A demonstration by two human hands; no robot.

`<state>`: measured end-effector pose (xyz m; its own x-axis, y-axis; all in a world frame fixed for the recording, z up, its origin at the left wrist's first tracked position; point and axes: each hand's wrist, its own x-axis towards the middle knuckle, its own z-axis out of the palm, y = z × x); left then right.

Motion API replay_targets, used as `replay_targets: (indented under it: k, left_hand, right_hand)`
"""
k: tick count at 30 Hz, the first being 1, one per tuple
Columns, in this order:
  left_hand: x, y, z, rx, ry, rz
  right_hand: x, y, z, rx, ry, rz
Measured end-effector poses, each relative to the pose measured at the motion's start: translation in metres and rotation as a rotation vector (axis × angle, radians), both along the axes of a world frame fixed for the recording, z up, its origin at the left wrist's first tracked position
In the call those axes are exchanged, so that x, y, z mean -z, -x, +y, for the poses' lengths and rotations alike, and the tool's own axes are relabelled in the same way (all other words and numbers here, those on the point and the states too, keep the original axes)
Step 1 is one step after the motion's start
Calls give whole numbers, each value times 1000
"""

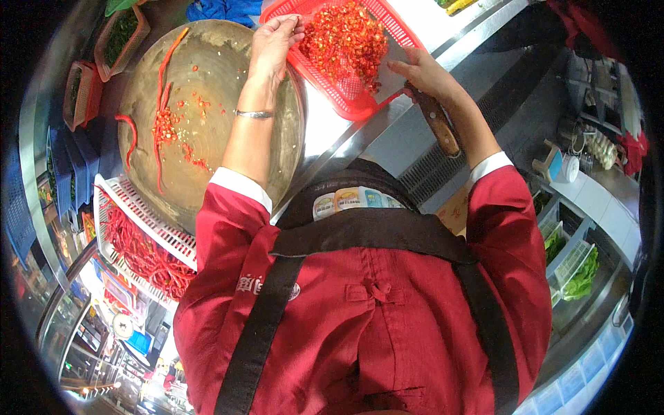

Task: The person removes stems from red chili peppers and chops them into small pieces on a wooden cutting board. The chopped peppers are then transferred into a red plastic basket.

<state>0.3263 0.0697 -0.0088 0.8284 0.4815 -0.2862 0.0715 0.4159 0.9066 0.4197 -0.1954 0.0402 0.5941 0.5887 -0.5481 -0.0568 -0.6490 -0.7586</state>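
My right hand [433, 75] grips a cleaver near where its wooden handle [441, 127] meets the broad blade [392, 72]. The blade lies over a red plastic basket [353, 109], beside and partly under a heap of chopped red chillies [345, 44]. At the basket's left rim is my left hand [277, 41], its fingers curled; whether they pinch anything is hidden. Below the left forearm spreads a round wooden chopping block [218, 114]. Whole long red chillies [160, 93] lie on it among chopped bits [166, 124] and pale seeds.
A white plastic basket [171, 249] full of whole red chillies [140, 249] stands against the block's near left side. Blue baskets [75, 166] and small crates of greens [122, 44] are farther left. The steel counter's edge [358, 140] runs before me; shelves with lettuce [581, 275] stand right.
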Motion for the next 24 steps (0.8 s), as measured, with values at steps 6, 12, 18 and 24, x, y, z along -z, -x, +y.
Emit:
replay_targets:
  k: [6,12,18,24]
  left_hand:
    - [-9,-2,3,113,-230,115]
    - [-16,-9,11,469,-1332,105]
    - [-8,-18,12,788,-1553,293]
    - [-6,-24,7,863,-1597,299]
  right_hand:
    - [-6,6,8,-68,-28,-260]
    - [-3,17,18,-103,84,-595]
    - [-6,25,18,-74,98,-662]
    - [-7,35,20,-28,107,-699]
